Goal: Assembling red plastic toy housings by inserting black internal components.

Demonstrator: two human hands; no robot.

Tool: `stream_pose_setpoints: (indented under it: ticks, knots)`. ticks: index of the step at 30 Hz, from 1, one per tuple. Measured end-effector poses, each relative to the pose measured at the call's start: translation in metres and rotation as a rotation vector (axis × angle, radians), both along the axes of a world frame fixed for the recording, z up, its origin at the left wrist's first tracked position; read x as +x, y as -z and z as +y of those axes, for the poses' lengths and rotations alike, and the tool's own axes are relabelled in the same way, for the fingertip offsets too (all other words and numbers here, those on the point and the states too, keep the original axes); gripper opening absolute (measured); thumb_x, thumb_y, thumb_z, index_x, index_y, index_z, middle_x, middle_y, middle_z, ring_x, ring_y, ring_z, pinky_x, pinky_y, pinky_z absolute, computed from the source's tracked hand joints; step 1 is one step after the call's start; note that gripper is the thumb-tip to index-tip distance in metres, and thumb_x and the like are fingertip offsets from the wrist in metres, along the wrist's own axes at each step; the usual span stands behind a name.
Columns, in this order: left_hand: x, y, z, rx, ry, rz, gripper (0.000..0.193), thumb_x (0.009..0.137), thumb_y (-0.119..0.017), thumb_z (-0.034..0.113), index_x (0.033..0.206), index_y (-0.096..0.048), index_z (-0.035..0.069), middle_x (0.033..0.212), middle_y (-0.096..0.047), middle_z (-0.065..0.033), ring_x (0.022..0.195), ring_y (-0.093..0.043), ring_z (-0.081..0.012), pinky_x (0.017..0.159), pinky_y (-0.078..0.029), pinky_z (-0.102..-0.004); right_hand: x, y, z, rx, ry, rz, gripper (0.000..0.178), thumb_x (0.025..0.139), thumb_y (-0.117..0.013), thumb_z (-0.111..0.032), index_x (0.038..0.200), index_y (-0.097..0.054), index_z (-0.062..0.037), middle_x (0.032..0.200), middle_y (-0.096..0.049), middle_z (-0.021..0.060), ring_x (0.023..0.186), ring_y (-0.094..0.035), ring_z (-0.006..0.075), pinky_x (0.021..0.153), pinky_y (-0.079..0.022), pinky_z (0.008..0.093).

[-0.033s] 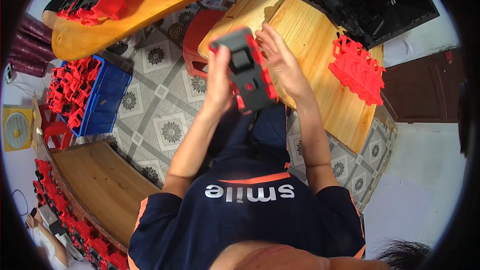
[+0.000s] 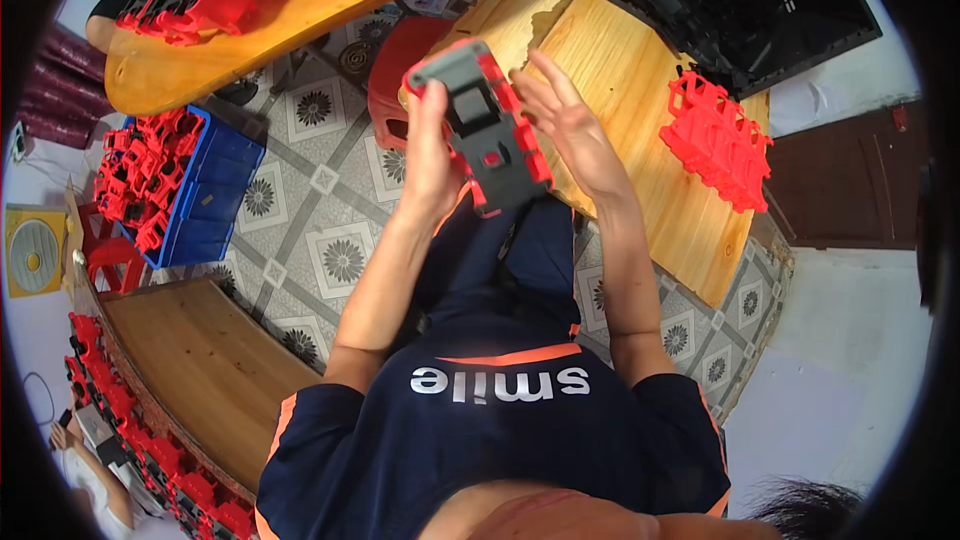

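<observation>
My left hand (image 2: 432, 165) grips a red-and-dark-grey plastic toy car body (image 2: 508, 180) along its left side, thumb over the top face. The piece is held tilted above my lap, its dark face with a square recess and a small red spot turned up to view. My right hand (image 2: 575, 135) is open just to the right of the piece, fingers spread and pointing toward its far end. A narrow gap shows between most of this hand and the piece; whether a fingertip touches it I cannot tell.
On the wooden table (image 2: 650, 190) at right lie a row of red plastic shells (image 2: 715, 145) and a black bin (image 2: 735, 10) of dark parts. A blue crate (image 2: 215, 190) of red parts stands left, beyond a wooden bench (image 2: 200, 360). A red stool (image 2: 385, 90) stands ahead. Other people are at the left edge.
My right hand has drawn slightly away from the toy car body, its fingers spreading. The piece has shifted a little up and left in my left hand.
</observation>
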State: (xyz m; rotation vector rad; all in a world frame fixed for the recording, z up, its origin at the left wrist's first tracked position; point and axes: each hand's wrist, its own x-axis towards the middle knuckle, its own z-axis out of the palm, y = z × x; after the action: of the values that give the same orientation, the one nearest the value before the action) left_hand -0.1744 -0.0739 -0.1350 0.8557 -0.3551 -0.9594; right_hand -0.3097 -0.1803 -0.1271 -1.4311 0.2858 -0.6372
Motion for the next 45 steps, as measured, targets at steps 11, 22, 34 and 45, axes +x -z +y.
stream_pose_setpoints:
  ticks: [11, 22, 34, 45]
  knots:
    - [0.011, -0.007, 0.016, -0.038, -0.142, -0.141, 0.048, 0.094, -0.054, 0.041, 0.132, -0.041, 0.016, 0.12, -0.052, -0.0024, 0.107, -0.054, -0.0146, 0.087, -0.052, -0.0348, 0.007, 0.004, 0.04, -0.01, -0.044, 0.068, 0.074, 0.081, -0.071, -0.002, 0.144, -0.033, 0.0029, 0.131, -0.052, 0.0091, 0.119, -0.05, 0.0149, 0.101, -0.04, 0.0307]
    - [0.017, -0.015, 0.04, -0.118, -0.257, -0.452, 0.045, 0.094, -0.06, 0.028, 0.127, -0.039, 0.007, 0.12, -0.05, -0.0076, 0.111, -0.048, -0.0151, 0.097, -0.04, -0.0308, 0.068, -0.047, 0.034, -0.223, -0.067, 0.03, 0.053, 0.091, -0.065, -0.023, 0.134, -0.048, 0.0011, 0.115, -0.058, 0.0095, 0.104, -0.055, 0.0147, 0.09, -0.044, 0.0264]
    - [0.097, -0.031, 0.125, -0.13, -1.127, -0.89, 0.133, 0.055, -0.092, 0.026, 0.147, 0.003, 0.006, 0.142, -0.026, -0.0161, 0.132, -0.031, -0.03, 0.109, -0.03, -0.0425, 0.129, -0.096, 0.093, -0.256, -0.325, -0.207, 0.096, 0.087, -0.056, -0.059, 0.149, -0.013, 0.0004, 0.155, -0.015, 0.0182, 0.143, -0.02, 0.0323, 0.111, -0.028, 0.0448]
    - [0.649, -0.145, 0.143, 0.167, -0.677, -0.222, 0.059, 0.068, -0.084, 0.02, 0.113, -0.051, 0.001, 0.106, -0.063, -0.0176, 0.085, -0.067, -0.0248, 0.071, -0.058, -0.0437, -0.027, 0.013, 0.001, -0.084, 0.47, 0.493, 0.029, 0.091, -0.059, -0.008, 0.118, -0.059, 0.0055, 0.109, -0.064, 0.0121, 0.098, -0.061, 0.016, 0.082, -0.05, 0.0279]
